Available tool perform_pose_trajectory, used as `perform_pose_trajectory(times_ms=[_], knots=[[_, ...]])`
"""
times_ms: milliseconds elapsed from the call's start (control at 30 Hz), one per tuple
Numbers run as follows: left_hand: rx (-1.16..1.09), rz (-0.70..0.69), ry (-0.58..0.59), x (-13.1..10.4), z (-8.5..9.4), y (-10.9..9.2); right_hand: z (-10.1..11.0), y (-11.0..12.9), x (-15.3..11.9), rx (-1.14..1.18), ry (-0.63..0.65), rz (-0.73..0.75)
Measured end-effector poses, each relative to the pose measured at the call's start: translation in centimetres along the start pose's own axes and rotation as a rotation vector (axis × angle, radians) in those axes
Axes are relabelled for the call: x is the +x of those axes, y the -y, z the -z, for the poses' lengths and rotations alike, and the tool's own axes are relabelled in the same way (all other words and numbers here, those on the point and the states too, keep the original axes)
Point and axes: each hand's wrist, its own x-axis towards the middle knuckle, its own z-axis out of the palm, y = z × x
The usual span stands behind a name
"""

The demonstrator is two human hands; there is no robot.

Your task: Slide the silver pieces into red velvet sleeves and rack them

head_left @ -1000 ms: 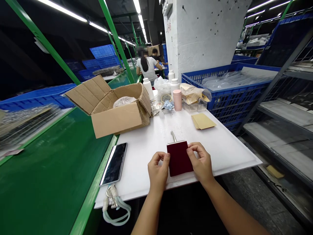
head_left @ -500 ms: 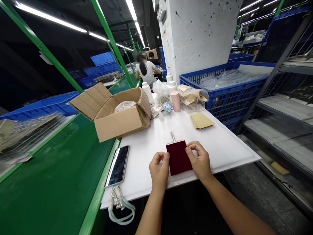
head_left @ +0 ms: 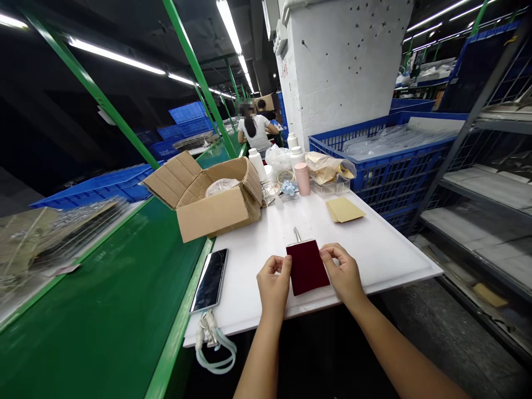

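In the head view a flat, dark red, velvet-looking square (head_left: 310, 269) is held upright or slightly tilted over the white table's near part. My left hand (head_left: 274, 282) pinches its left edge between thumb and fingers. At the upper right edge, the thumb and fingers of my right hand (head_left: 343, 271) close on the same square. Just beyond its top edge a pale metal tool like tweezers (head_left: 297, 235) lies on the table, its near end hidden. A stack of tan paper squares (head_left: 346, 210) rests farther back to the right.
An open cardboard box (head_left: 214, 213) stands at the left, beside a green conveyor (head_left: 112, 277). A phone (head_left: 210, 281) with a strap lies near the left edge. Bottles and a pink cup (head_left: 302, 179) are at the back. A blue crate (head_left: 386, 177) and metal shelf (head_left: 477, 221) flank the right.
The view has shifted slightly, so the box and phone appear farther right. Both hands keep hold of the dark red square in nearly the same pose.
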Motion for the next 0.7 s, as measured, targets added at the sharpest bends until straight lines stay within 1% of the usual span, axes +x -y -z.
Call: perform_pose_trajectory(times_ms=[133, 400, 500, 600, 700], knots=[[0.047, -0.006, 0.028, 0.0, 0.4, -0.3, 0.5, -0.1, 0.2, -0.034, 0.042, -0.015], [0.103, -0.013, 0.033, 0.3, 0.8, -0.5, 0.0, -0.5, 0.5, 0.011, -0.002, -0.061], [0.130, -0.015, 0.033, 0.2, 0.8, -1.1, 0.0, -0.4, 0.5, 0.021, -0.010, -0.084], [0.162, 0.027, 0.014, 0.1, 0.8, -1.9, -0.1, -0.3, 0.5, 0.014, -0.016, -0.096], [0.196, 0.054, 0.033, 0.3, 1.0, -2.3, -0.2, -0.2, 0.5, 0.001, -0.023, -0.078]])
